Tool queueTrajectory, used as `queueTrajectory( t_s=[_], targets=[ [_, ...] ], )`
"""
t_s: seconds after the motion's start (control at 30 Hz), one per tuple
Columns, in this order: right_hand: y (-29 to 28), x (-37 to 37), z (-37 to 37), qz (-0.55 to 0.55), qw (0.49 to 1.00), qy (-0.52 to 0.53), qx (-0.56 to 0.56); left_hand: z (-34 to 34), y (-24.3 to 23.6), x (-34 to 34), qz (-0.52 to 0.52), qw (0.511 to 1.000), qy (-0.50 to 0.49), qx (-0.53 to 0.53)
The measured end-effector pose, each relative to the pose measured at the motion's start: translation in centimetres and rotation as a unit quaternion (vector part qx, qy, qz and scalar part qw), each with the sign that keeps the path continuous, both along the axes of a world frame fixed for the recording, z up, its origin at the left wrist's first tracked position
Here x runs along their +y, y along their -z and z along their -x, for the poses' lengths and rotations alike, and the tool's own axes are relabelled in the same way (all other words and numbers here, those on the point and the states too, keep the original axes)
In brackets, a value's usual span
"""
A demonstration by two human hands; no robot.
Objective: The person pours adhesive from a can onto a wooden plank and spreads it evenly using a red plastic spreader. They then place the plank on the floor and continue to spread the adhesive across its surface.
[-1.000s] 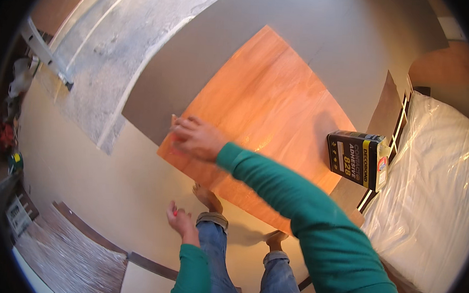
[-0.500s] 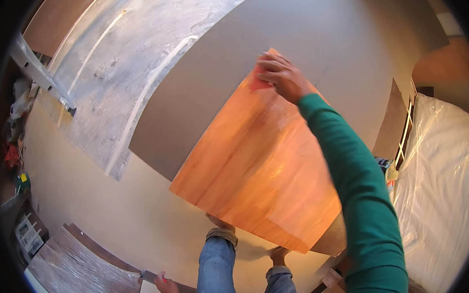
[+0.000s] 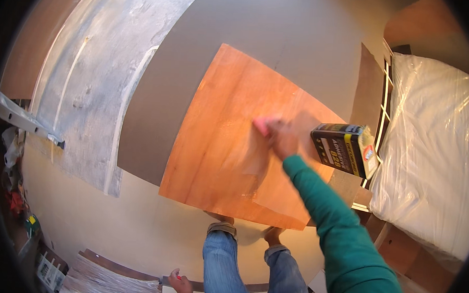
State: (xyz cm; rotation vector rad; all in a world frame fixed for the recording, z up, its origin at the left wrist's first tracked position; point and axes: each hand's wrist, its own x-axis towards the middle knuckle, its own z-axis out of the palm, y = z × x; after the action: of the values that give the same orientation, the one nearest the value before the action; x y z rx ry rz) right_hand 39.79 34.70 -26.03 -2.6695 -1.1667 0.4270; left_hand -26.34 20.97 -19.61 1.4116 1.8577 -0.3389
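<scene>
A pink-red flat spreader [image 3: 262, 126] is gripped in my right hand [image 3: 283, 140], which is blurred by motion over the middle of an orange-brown wooden board [image 3: 203, 145]. Wet, shiny streaks show on the board's surface. My left hand [image 3: 181, 286] hangs low beside my left leg, its fingers closed round a small red thing [image 3: 179, 277] that I cannot make out fully. To the right of my right hand, a black and yellow rectangular glue can [image 3: 346, 148] stands at the board's right edge, with pale dried residue on its top.
Under the board lies a large grey-brown sheet [image 3: 157, 105]. A plastic-wrapped mattress-like bundle [image 3: 431, 141] is at the right. A metal ladder leg [image 3: 31, 121] stands at the left, near a grey marked sheet [image 3: 88, 96]. Wrapped panels [image 3: 110, 283] lie at the lower left.
My right hand has drawn the spreader from the board's far corner back to its middle. The view has shifted, and the can now shows whole at the right.
</scene>
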Motion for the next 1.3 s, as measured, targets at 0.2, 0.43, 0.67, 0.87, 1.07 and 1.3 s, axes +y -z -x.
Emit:
queueTrajectory(
  t_s=[0.2, 0.43, 0.67, 0.87, 1.07, 1.3],
  targets=[
    [-11.0, -2.6, 11.8, 0.109, 0.943, 0.025, 0.314, -4.9, -3.4, 2.7, 0.054, 0.974, -0.194, -0.106],
    [-21.1, -7.7, 16.7, -0.275, 0.502, 0.470, 0.672, -26.6, -14.6, 11.0, 0.189, 0.894, -0.156, -0.376],
    [-24.1, -14.0, 16.9, -0.355, 0.384, 0.484, 0.702, -39.5, -19.3, 6.9, 0.179, 0.849, -0.209, -0.450],
    [-24.5, -21.1, 7.8, -0.225, 0.817, 0.313, 0.430, -39.4, -20.4, 5.7, 0.155, 0.828, -0.306, -0.443],
    [-14.5, -28.4, -7.8, -0.301, 0.875, 0.290, 0.245, -31.3, -19.1, 7.4, 0.089, 0.900, -0.273, -0.327],
    [-12.4, -26.9, -10.2, -0.357, 0.850, 0.257, 0.290, -23.6, -19.3, 4.6, 0.065, 0.947, -0.249, -0.192]
  ],
)
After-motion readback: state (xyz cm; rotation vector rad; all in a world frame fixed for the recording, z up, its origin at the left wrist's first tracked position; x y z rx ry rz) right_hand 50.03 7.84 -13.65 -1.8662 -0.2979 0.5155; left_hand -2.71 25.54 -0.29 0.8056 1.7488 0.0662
